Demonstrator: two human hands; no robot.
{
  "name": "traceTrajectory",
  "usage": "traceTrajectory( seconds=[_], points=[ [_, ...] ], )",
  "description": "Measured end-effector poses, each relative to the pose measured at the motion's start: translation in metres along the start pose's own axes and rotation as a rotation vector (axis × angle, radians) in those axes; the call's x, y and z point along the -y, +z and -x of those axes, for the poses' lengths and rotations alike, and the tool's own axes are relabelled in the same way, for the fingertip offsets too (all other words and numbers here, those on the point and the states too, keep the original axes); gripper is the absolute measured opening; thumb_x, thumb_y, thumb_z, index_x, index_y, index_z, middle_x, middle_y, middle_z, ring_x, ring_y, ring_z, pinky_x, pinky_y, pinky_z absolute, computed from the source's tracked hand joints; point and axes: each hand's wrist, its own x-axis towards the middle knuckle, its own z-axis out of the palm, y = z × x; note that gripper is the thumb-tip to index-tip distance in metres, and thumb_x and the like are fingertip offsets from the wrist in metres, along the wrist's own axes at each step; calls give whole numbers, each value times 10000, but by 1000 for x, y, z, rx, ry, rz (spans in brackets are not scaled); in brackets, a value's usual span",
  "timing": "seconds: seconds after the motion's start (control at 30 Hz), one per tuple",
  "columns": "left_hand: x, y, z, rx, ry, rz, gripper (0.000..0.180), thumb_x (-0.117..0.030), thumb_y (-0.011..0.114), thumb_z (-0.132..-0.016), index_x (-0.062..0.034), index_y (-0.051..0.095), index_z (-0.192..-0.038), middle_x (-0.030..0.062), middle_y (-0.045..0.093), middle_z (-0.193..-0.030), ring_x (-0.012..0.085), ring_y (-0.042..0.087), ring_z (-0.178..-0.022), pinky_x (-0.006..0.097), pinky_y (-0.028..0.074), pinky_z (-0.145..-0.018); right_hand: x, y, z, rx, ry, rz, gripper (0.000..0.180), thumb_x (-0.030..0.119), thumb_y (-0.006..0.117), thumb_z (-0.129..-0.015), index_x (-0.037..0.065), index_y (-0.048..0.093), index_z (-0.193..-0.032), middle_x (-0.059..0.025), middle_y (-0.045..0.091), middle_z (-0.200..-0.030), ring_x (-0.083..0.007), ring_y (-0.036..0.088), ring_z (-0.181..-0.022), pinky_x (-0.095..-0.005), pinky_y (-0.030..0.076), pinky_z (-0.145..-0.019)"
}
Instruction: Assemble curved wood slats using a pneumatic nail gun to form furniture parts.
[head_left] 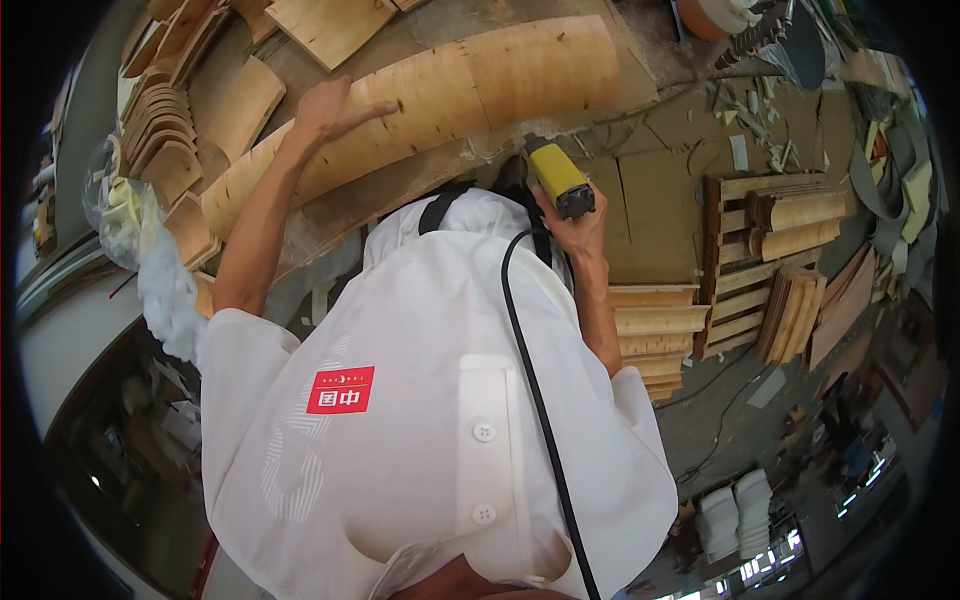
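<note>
Across the bench lies a long, curved plywood panel (480, 85), with a seam line across it and a few dark knots. My left hand (335, 112) holds it near its far edge, thumb stretched along the top face and fingers curled over the edge, partly hidden. In my right hand (578, 222) is a yellow-and-black nail gun (560, 175), gripped by its handle. Its nose points toward the panel's near edge, with a gap between them. A black hose (530, 370) runs from the gun down over my white shirt.
Stacked curved wood pieces (160, 130) stand at the left, beside a bag of white stuffing (165, 290). More plywood pieces (330, 25) lie at the far side. Rightward are a slatted wooden pallet (735, 270), stacked panels (655, 325) and scraps on the floor.
</note>
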Motion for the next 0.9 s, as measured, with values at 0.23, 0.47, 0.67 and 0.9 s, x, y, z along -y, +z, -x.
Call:
traceTrajectory(
  seconds=[0.23,0.47,0.67,0.9],
  points=[
    [1,12,-11,192,-5,223,885,-786,620,-601,63,706,-837,245,677,-823,354,667,-788,420,505,-743,8,3,-5,-94,23,-37,283,98,783,-715,-24,655,-937,-116,662,-824,-184,621,-713,-300,487,-671],
    [-8,29,6,-14,-1,226,889,-732,632,-656,74,623,-1031,231,648,-907,362,631,-873,434,483,-790,8,9,-3,-90,112,1,283,109,788,-716,-29,653,-922,-107,659,-800,-172,615,-701,-301,485,-658],
    [-8,41,42,-423,246,68,826,-504,778,-638,-9,483,-1229,244,415,-1308,398,386,-1219,489,343,-988,-4,9,4,-181,119,-26,289,121,797,-710,-38,657,-906,-107,657,-794,-177,621,-708,-304,490,-665],
    [-2,52,111,-202,266,-96,997,-366,826,-581,-86,335,-1402,227,277,-1431,413,239,-1345,590,230,-1059,-4,-5,7,-137,200,-8,288,127,799,-710,-29,661,-908,-104,664,-829,-181,628,-732,-303,493,-684]
  ],
)
